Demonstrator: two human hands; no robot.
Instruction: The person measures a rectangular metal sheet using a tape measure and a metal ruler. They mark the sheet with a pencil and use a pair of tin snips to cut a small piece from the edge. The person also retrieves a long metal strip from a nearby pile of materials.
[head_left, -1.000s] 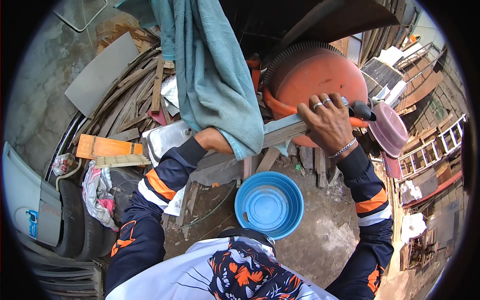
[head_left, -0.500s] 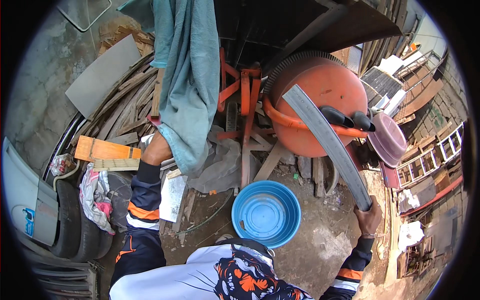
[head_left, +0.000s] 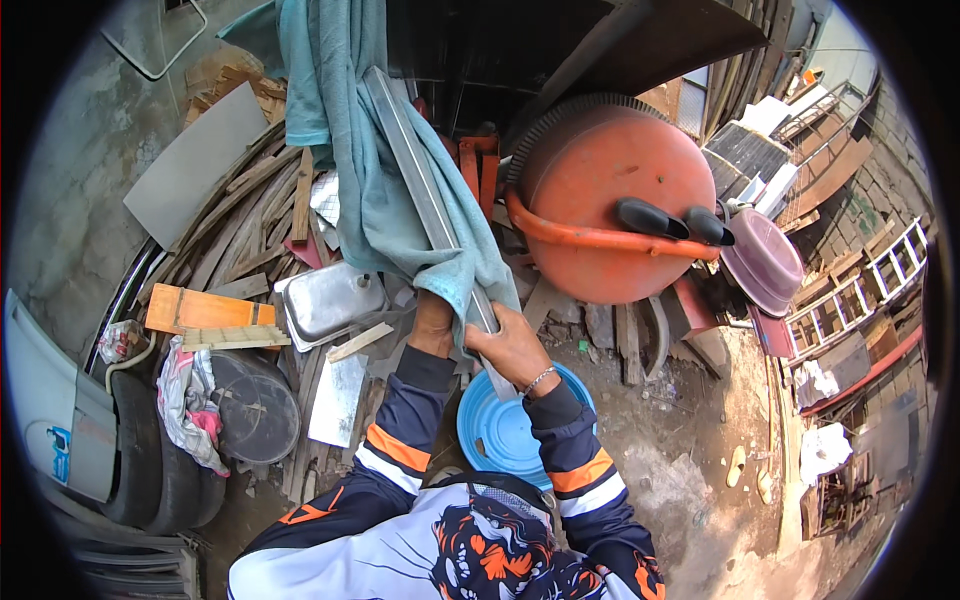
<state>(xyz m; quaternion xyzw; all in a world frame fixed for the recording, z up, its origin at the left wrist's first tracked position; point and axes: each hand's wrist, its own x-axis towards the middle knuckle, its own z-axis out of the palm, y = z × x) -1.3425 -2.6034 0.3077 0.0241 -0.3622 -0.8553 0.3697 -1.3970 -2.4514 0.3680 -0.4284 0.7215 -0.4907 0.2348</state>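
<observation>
A long grey metal bar (head_left: 412, 165) slants across the front of a hanging teal towel (head_left: 365, 210). My right hand (head_left: 515, 350) is closed around the bar's lower part, and its end sticks out below over the blue basin (head_left: 475, 425). Close beside it, my left hand (head_left: 433, 318) is partly covered by the towel. It grips the towel's lower part, with a fold of cloth lapped over the bar; the left fingertips are hidden under the cloth.
An orange concrete mixer drum (head_left: 620, 190) stands ahead on the right, with black shoes (head_left: 650, 218) on its rim and a pink tub (head_left: 762, 260) beside it. Scrap wood (head_left: 225, 200), a metal sink (head_left: 335, 300) and tyres (head_left: 135, 440) crowd the left.
My right hand has brought the metal bar leftward from beside the mixer to the towel. My left hand has moved right with the towel's lower part, which now laps over the bar.
</observation>
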